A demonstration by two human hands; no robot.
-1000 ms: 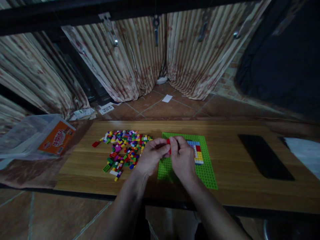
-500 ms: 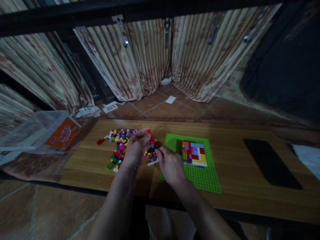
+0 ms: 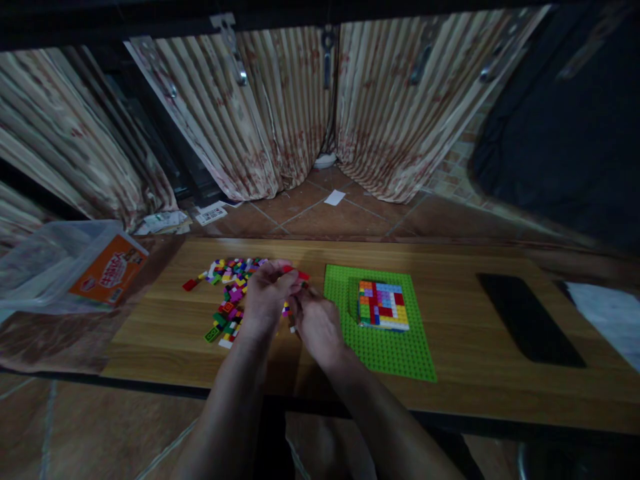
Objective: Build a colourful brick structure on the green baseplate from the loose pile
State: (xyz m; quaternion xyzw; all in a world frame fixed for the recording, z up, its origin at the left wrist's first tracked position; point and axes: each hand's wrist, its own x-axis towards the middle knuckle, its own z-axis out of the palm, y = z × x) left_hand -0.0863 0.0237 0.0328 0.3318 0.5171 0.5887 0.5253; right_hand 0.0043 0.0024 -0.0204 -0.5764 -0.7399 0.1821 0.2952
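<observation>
Between the fingers of my left hand (image 3: 267,293) is a red toy brick (image 3: 303,275), held above the table. My right hand (image 3: 316,323) is right beside it, fingers bent together near the brick; what its fingertips hold, if anything, is hidden. A pile of loose coloured bricks (image 3: 235,293) spreads to the left of and behind my hands. To the right lies a green baseplate (image 3: 400,357), with a low, multicoloured brick block (image 3: 384,305) on it.
The wooden table (image 3: 165,333) carries a dark flat panel (image 3: 530,320) toward its right end. Left of the table stands a clear plastic box (image 3: 55,260) with an orange label. Striped curtains (image 3: 280,113) hang behind, and a white paper (image 3: 335,197) lies on the tiled floor.
My right hand has moved left and up to meet my left hand. The red brick has turned from steeply tilted to nearly level. The view has shifted slightly.
</observation>
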